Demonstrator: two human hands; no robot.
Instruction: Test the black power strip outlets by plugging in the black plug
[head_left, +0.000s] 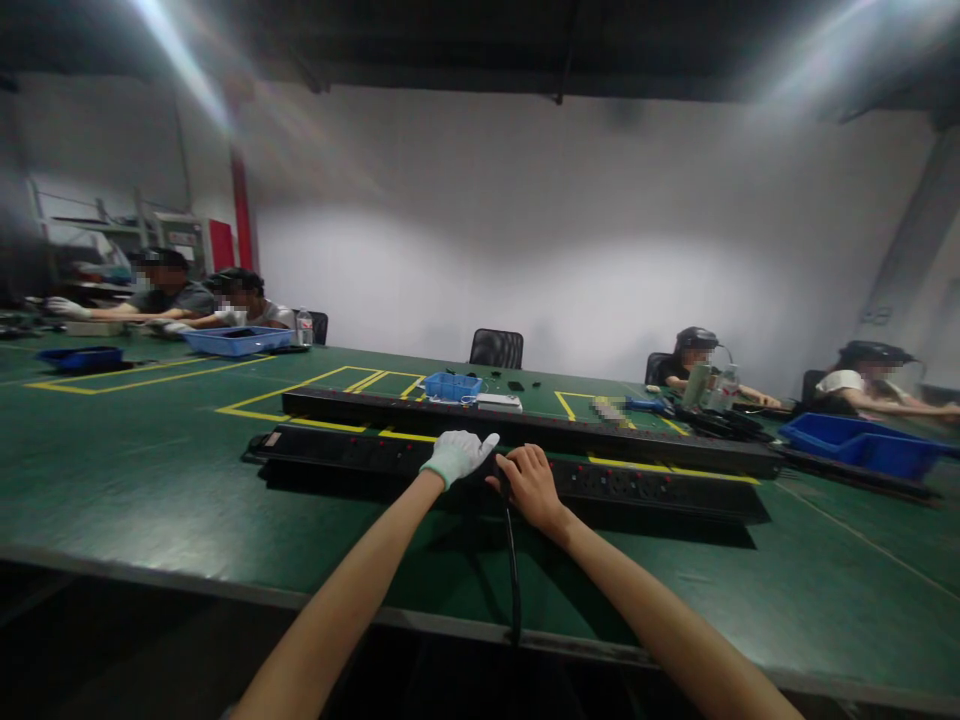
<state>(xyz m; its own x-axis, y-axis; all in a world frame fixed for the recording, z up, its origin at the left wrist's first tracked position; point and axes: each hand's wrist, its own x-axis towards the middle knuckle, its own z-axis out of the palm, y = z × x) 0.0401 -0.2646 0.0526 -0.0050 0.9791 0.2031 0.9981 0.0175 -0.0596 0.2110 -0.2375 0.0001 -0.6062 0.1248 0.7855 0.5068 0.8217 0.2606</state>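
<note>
Right fingers (524,463) curled — seemingly around plug (502,484)

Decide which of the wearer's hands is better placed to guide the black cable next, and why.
Likely the right hand: its bare fingers close around the upper end of the black cable. The gloved left hand lies over the socket strip, beside the cable.

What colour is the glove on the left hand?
The left hand wears a white glove with a pale green cuff, seen best in the head view.
</note>
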